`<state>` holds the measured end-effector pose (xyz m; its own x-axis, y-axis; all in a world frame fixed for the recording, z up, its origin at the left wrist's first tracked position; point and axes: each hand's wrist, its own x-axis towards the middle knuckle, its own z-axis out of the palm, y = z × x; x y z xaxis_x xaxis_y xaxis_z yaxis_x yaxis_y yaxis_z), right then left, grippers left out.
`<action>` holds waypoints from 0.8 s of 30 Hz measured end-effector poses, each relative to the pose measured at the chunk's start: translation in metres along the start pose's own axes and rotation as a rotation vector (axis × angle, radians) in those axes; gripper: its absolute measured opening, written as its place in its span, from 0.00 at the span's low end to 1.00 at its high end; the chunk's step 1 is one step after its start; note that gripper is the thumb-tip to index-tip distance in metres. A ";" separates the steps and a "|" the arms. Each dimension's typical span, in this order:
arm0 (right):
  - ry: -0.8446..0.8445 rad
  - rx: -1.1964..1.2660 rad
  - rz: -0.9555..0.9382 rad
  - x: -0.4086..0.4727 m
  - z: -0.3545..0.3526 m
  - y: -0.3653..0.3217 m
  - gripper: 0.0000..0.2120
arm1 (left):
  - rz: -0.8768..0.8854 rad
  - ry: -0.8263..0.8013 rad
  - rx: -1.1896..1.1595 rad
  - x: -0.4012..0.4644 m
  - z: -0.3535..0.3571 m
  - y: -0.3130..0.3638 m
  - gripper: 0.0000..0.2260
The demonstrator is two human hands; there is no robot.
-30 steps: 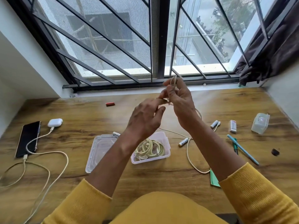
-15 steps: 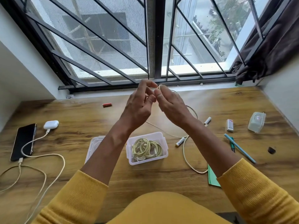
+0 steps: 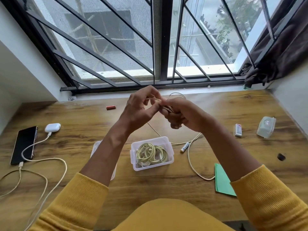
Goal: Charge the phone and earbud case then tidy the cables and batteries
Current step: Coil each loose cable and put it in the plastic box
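Above the wooden desk (image 3: 83,117) my right hand (image 3: 180,112) grips a small coil of cream cable (image 3: 191,157), whose loose tail trails down to the desk. My left hand (image 3: 141,109) pinches the same cable next to the coil. Below them stands a clear plastic box (image 3: 170,158) holding coiled cables. At the far left lie a black phone (image 3: 24,144) and a white earbud case (image 3: 52,127), each with a cable plugged in. A white battery (image 3: 185,147) lies right of the box and a red battery (image 3: 110,107) lies near the window.
The box's lid (image 3: 95,147) lies left of it, partly under my left forearm. A small battery pack (image 3: 238,130), a clear small container (image 3: 266,127), a black bit (image 3: 281,156) and green paper (image 3: 223,180) sit at the right. Window bars (image 3: 160,47) rise behind the desk.
My hands have dropped lower and the cable is wound into more loops in my right hand. The loose tail on the desk has shortened. The camera has shifted slightly.
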<state>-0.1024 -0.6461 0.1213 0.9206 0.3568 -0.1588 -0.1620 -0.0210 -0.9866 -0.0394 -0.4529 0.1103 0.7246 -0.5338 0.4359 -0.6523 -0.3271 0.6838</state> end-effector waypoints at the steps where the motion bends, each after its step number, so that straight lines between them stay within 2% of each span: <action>1: -0.048 0.044 -0.001 -0.001 -0.003 -0.002 0.16 | -0.022 0.013 -0.060 -0.001 -0.001 -0.001 0.08; 6: -0.201 0.236 -0.072 -0.004 0.000 -0.016 0.09 | -0.070 0.174 -0.169 -0.007 0.000 -0.002 0.07; 10: -0.203 0.418 -0.279 0.003 0.009 -0.026 0.11 | -0.122 0.292 -0.189 -0.013 0.010 0.001 0.08; 14: -0.098 0.571 -0.466 0.013 0.015 -0.034 0.16 | -0.122 0.299 -0.170 -0.024 0.026 0.005 0.08; 19: 0.015 0.580 -0.547 0.023 0.019 -0.038 0.16 | -0.120 0.247 -0.138 -0.026 0.035 0.010 0.10; 22: 0.122 0.532 -0.557 0.025 0.019 -0.040 0.16 | -0.076 0.194 -0.070 -0.028 0.034 0.012 0.13; 24: 0.222 0.413 -0.552 0.026 0.019 -0.039 0.16 | -0.044 0.176 -0.009 -0.028 0.031 0.013 0.14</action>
<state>-0.0788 -0.6185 0.1566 0.9504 0.0149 0.3107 0.2662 0.4778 -0.8372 -0.0751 -0.4669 0.0891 0.7804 -0.3746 0.5007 -0.6179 -0.3394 0.7092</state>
